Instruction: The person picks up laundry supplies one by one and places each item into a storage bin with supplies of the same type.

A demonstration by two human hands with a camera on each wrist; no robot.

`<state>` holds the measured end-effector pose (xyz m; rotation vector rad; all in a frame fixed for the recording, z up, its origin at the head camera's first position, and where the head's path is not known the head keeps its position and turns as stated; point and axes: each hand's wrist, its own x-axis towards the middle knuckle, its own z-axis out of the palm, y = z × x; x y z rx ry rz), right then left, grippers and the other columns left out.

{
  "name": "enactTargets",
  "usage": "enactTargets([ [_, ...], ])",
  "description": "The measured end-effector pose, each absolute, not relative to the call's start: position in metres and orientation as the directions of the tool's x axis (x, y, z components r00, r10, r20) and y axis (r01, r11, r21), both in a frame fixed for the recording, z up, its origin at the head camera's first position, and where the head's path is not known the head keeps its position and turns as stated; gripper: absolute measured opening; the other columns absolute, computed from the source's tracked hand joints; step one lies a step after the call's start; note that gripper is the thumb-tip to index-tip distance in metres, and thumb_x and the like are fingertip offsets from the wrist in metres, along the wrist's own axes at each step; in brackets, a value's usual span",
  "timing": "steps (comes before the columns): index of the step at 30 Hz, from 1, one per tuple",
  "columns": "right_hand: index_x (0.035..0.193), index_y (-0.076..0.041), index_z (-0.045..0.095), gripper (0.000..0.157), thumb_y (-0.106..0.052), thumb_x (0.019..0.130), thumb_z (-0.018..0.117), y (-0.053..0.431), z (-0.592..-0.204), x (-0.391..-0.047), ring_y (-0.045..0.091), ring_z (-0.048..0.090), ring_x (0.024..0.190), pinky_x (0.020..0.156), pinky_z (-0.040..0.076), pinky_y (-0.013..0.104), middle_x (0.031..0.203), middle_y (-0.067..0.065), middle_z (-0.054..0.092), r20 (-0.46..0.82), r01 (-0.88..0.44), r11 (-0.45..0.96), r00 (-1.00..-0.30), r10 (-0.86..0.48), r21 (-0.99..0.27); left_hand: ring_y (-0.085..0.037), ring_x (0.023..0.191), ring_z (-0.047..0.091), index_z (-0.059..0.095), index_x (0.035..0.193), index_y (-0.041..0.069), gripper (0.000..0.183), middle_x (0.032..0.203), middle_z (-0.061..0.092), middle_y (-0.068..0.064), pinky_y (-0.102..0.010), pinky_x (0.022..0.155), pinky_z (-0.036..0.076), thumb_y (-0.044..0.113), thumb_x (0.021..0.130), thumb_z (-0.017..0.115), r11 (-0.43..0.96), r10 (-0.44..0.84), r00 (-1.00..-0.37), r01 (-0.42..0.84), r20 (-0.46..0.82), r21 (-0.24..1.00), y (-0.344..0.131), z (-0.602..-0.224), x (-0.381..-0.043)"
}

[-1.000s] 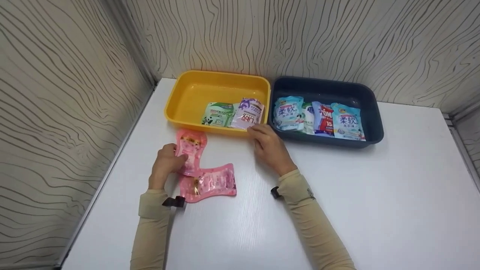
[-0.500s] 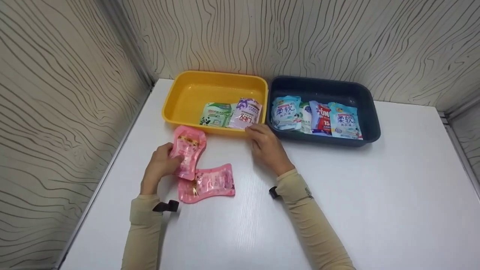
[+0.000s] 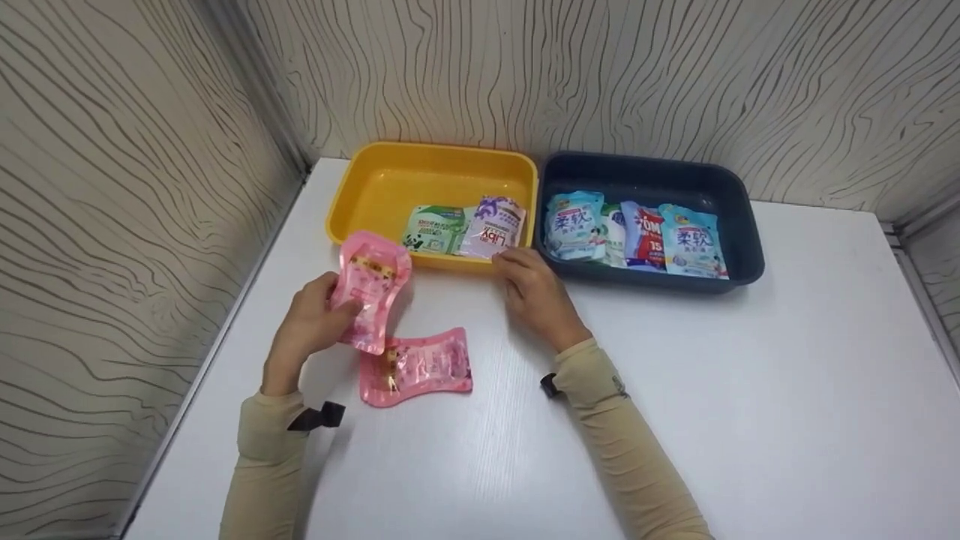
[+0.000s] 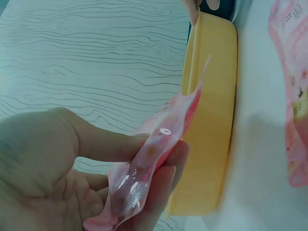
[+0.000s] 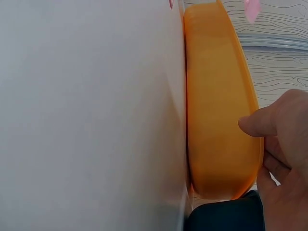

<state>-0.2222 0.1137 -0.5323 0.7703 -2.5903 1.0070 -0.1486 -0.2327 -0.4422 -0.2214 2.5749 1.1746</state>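
Observation:
My left hand (image 3: 311, 319) pinches a pink pouch (image 3: 373, 281) between thumb and fingers, lifted off the table; its top overlaps the yellow bin's near left corner in the head view. In the left wrist view the pouch (image 4: 154, 149) appears edge-on, with the thumb on one face and fingers on the other. A second pink pouch (image 3: 424, 366) lies flat on the table below it. My right hand (image 3: 541, 296) grips the near rim of the yellow bin (image 3: 375, 187) close to its right corner. Seen from the right wrist, the thumb lies outside the bin wall (image 5: 221, 106), the fingers behind its rim.
Inside the yellow bin lie a green pouch (image 3: 433, 229) and a lilac pouch (image 3: 493, 229). The dark blue bin (image 3: 645, 171) stands against its right side and holds several pouches, among them light blue ones (image 3: 694, 244). A patterned wall (image 3: 600, 75) rises behind both bins.
My left hand has lifted the upper pink pouch off the other one and moved it up and slightly left, towards the yellow bin. My right hand stays on the bin's rim.

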Motion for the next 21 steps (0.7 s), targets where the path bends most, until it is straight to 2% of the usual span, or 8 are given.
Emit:
enactTargets([
  [5,0.133,-0.005,0.075,0.035,0.004,0.099,0.068,0.115,-0.532,-0.223,0.028,0.061,0.134,0.119,0.049,0.038,0.135,0.012,0.07,0.441,-0.585,0.61,-0.808,-0.39,-0.534,-0.026,0.09,0.063,0.047,0.145,-0.003,0.048,0.116,0.062,-0.02,-0.031,0.075,0.059,0.023,0.106,0.058,0.657,0.015,-0.967,-0.183,-0.256,0.731,-0.231,-0.434,-0.155],
  [12,0.133,-0.004,0.075,0.035,0.002,0.099,0.07,0.115,-0.532,-0.223,0.028,0.062,0.132,0.117,0.051,0.039,0.134,0.012,0.071,0.461,-0.598,0.602,-0.799,-0.387,-0.53,-0.027,0.093,0.065,0.047,0.146,-0.006,0.05,0.118,0.063,-0.023,-0.03,0.075,0.057,0.021,0.105,0.058,0.624,0.038,-0.989,-0.089,-0.144,0.776,-0.229,-0.428,-0.169],
  [21,0.133,-0.005,0.075,0.033,0.0,0.101,0.069,0.113,-0.535,-0.221,0.027,0.062,0.133,0.118,0.049,0.036,0.135,0.011,0.07,0.448,-0.58,0.606,-0.812,-0.374,-0.544,-0.028,0.097,0.063,0.045,0.148,-0.005,0.052,0.125,0.059,-0.022,-0.031,0.081,0.061,0.019,0.104,0.058,0.522,0.031,-0.982,-0.142,-0.185,0.841,-0.223,-0.429,-0.194],
])
